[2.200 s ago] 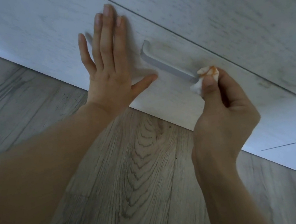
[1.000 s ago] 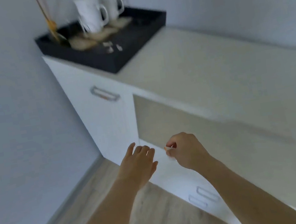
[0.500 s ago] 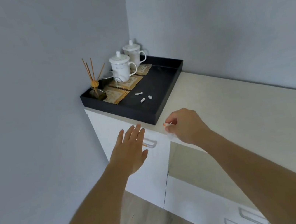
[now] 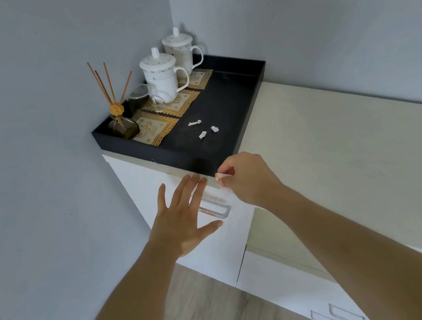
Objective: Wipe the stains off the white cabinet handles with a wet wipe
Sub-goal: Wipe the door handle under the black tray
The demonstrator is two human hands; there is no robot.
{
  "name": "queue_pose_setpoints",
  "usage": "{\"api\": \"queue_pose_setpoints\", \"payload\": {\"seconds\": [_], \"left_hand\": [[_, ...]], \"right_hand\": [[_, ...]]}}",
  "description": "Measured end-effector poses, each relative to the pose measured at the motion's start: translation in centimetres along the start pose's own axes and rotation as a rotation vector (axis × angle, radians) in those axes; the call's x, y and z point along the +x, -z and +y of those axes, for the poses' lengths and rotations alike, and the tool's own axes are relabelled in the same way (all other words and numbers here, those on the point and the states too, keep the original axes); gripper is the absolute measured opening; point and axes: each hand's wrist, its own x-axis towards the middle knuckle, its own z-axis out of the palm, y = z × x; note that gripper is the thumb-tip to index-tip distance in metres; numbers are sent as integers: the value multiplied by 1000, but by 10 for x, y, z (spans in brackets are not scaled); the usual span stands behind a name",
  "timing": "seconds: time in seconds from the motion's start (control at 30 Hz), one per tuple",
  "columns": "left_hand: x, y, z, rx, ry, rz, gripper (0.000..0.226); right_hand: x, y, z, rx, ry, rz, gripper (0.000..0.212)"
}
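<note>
Head view. Upper handle (image 4: 216,210): left part hidden behind the left hand (image 4: 183,219); orange stain at its lower left edge. Wipe (image 4: 221,177): mostly hidden in the right hand (image 4: 246,179), only a white tip with an orange smear shows. Two more handles (image 4: 339,315) low on the cabinet (image 4: 219,252), near the frame's bottom edge. On the worktop (image 4: 340,145), one black tray (image 4: 243,127): two lidded mugs (image 4: 162,77), one reed diffuser (image 4: 120,118), three white scraps (image 4: 204,130). Left hand: fingers straight and spread, over the drawer front. Right hand: curled, pinching the wipe just above the upper handle.
</note>
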Motion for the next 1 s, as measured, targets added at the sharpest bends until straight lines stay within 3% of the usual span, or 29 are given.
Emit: {"api": "queue_pose_setpoints", "payload": {"seconds": [0.33,0.57,0.73,1.0], "left_hand": [[1,-5,-10,-41,-123,73,91],[20,6,-60,97,-535,194,81],[39,7,-92,233,-718,232,77],[52,-28,-117,347,-819,529,77]], "right_hand": [[-14,-27,6,11,-148,90,21],[-19,-44,-6,76,-331,249,24],[-23,-73,-21,127,-427,425,23],[-28,-112,-21,256,-540,627,19]]}}
